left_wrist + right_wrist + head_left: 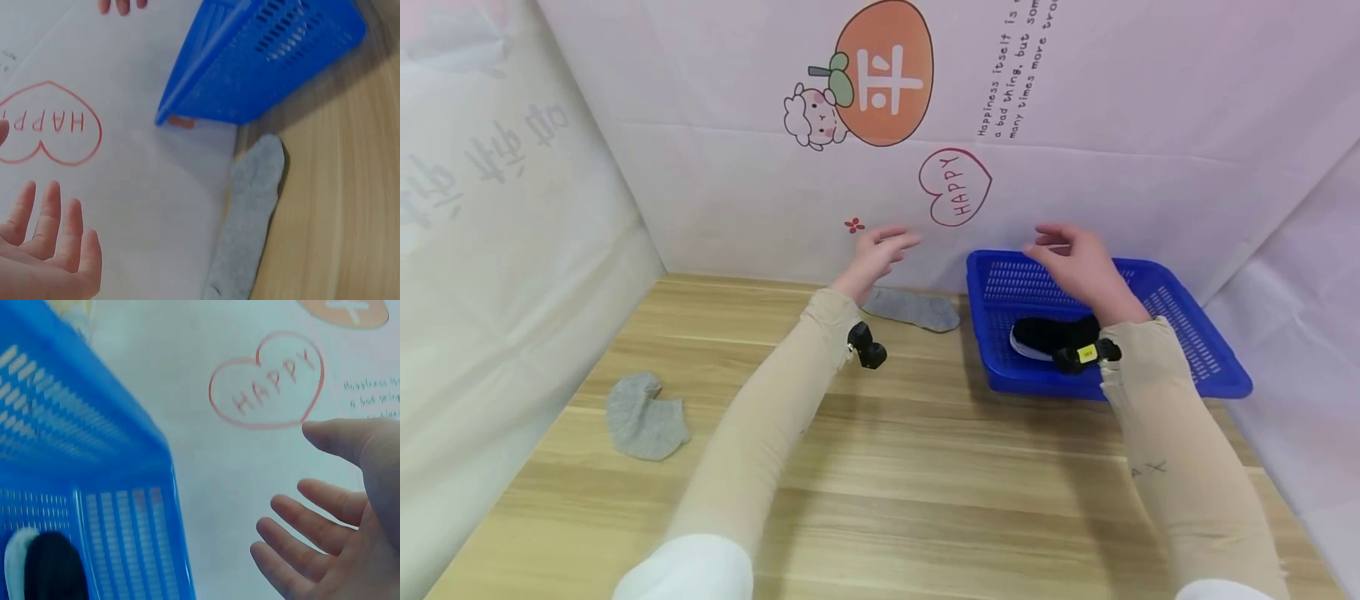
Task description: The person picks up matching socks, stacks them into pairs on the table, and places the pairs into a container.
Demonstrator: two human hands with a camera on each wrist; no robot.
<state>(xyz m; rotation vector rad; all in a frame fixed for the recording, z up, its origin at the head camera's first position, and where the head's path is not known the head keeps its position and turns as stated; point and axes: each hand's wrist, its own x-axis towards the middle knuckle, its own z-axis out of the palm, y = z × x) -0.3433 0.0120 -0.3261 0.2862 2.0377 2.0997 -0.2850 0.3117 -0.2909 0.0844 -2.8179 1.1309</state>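
Left hand [874, 262] and right hand [1081, 265] hover empty, fingers loose, between grasps, I judge; the far grey sock [916, 309], left end perhaps hidden, calls for reaching down.

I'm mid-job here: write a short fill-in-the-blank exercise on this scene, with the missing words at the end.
The basket holding the black item is coloured ____.
On the table, the bent sock and the straighter sock are both ____.
The left grip and the right grip each hold ____.
The red heart frames the word ____.
Missing words: blue; grey; nothing; HAPPY.
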